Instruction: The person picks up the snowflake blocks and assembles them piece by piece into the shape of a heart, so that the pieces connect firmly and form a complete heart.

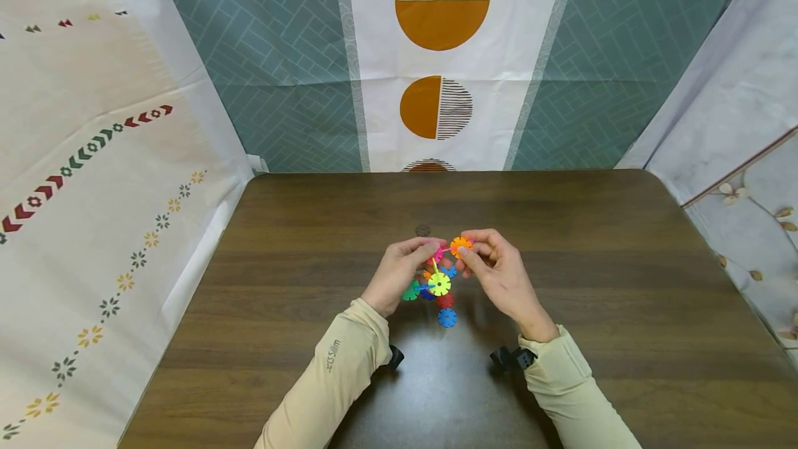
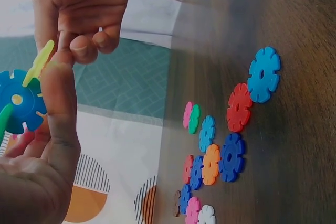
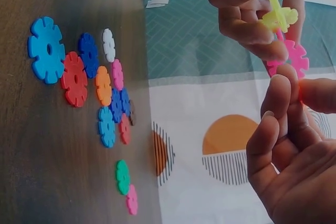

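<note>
Near the middle of the head frame, a person's two hands are working over the dark bench (image 1: pixel 280 283). The left hand (image 1: pixel 395 274) is pinching a pink disc (image 1: pixel 438 254), its grip closed down to the disc's thickness between thumb and fingers. Just to its right, the right hand (image 1: pixel 503 279) is pinching an orange disc (image 1: pixel 460 244) in an equally narrow grip; whether the two discs are joining, I cannot tell.

Below the left fingers, a yellow disc (image 1: pixel 439 285) is hanging from the pink one, and a blue disc (image 2: pixel 29 100) is linking it to a green disc (image 1: pixel 410 290) on the left.

Loose discs are lying on the bench beneath. In the right half of the left wrist frame, a light blue disc (image 2: pixel 271 80) is lying beside a red disc (image 2: pixel 239 114), with a dark blue disc (image 2: pixel 232 163) below them. A white disc (image 3: pixel 108 45) is lying in the upper left of the right wrist frame. At the top centre of the head frame, a patterned cloth (image 1: pixel 380 19) is hanging behind the bench.
</note>
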`<state>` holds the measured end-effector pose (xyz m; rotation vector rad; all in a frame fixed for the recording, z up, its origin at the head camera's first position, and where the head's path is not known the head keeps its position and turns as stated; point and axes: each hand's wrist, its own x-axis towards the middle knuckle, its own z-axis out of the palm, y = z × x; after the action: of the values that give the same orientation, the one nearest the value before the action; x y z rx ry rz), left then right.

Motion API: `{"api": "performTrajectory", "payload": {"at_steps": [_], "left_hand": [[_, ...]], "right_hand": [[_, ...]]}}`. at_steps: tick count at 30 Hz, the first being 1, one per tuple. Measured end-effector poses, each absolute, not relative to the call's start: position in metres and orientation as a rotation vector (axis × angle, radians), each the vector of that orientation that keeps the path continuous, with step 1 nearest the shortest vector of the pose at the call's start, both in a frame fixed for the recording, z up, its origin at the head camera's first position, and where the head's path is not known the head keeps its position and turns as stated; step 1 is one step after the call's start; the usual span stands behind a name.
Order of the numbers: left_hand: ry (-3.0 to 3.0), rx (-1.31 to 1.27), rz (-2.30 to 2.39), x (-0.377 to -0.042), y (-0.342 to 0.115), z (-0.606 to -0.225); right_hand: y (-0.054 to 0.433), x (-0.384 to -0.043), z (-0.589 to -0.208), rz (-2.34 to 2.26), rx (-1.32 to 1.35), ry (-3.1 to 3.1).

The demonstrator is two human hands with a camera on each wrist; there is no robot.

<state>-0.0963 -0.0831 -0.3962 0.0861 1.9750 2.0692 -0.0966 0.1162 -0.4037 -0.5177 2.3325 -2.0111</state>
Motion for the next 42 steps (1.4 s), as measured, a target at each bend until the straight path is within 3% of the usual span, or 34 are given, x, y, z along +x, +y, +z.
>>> {"api": "performTrajectory", "payload": {"at_steps": [15, 31, 42], "left_hand": [[1.980, 0.039, 2.103, -0.097, -0.085, -0.397], [1.913, -0.016, 2.130, -0.097, -0.089, -0.395], [1.950, -0.016, 2.116, -0.095, -0.090, -0.394]], "right_hand": [[0.116, -0.103, -0.417, -1.835, -0.417, 2.385], [0.100, -0.098, -0.442, -0.861, -0.466, 2.618], [0.099, -0.094, -0.446, -0.816, -0.477, 2.654]]}}
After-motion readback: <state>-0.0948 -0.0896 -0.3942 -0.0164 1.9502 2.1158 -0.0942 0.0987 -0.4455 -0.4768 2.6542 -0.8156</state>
